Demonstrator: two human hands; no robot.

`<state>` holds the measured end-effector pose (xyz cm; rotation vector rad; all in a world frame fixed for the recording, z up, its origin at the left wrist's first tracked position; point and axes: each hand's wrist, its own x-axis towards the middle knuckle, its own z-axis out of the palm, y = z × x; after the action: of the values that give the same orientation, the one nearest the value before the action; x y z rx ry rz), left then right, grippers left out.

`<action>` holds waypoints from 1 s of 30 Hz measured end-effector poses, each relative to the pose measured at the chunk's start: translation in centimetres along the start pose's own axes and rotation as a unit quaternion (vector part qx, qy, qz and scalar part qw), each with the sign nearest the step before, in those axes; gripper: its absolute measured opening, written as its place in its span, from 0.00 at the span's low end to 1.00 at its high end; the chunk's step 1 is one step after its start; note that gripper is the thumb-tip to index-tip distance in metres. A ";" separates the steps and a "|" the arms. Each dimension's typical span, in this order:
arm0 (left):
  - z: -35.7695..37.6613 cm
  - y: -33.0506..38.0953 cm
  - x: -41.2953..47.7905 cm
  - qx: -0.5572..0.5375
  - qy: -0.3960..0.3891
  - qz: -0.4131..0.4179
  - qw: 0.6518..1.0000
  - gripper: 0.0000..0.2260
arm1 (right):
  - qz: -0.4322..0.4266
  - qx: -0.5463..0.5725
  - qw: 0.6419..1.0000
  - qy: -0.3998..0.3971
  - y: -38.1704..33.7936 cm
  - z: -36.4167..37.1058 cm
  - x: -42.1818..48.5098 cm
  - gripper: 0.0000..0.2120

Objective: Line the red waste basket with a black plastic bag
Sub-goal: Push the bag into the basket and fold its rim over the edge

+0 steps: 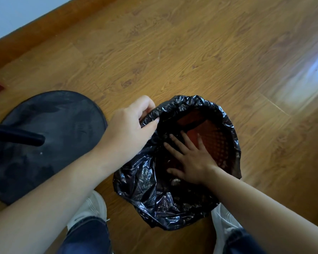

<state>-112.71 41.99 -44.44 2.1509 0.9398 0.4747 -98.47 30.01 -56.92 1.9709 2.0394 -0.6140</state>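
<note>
Flimsy, slippery-looking black plastic bag (154, 198), best gripped at the hem the left hand (132, 125) pinches; right hand (191, 160) splayed inside.

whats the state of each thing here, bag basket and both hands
black bag: crumpled, mouth draped over the basket rim
red basket: opening up, red mesh bare inside
left hand: pinches the bag's edge at the rim
right hand: fingers spread, down inside the basket
</note>
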 end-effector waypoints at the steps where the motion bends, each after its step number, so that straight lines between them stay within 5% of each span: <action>1: 0.0 -0.1 0.0 -0.002 0.000 0.001 1.000 0.07 | 0.010 -0.015 1.000 -0.008 0.1 0.2 0.4 0.36; 11: 0.4 -0.2 0.1 -0.011 0.014 0.004 1.000 0.10 | 0.044 -0.113 0.991 -0.056 1.3 0.3 1.3 0.33; 19: 0.4 -0.9 -0.1 -0.036 0.040 -0.010 0.998 0.06 | 0.021 0.184 0.977 0.108 -0.5 -2.1 -2.3 0.29; 23: 0.7 -1.2 -0.3 -0.048 0.047 -0.006 0.998 0.05 | 0.025 0.323 0.946 0.011 -3.4 -2.0 -1.9 0.30; 30: 1.2 -1.9 -1.3 -0.046 0.067 0.012 0.997 0.06 | 0.101 0.192 0.969 -0.115 -3.8 0.8 0.6 0.32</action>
<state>-113.84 41.31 -46.72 2.0682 0.9479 0.6689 -102.38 30.18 -57.42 2.1522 1.6510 -1.2003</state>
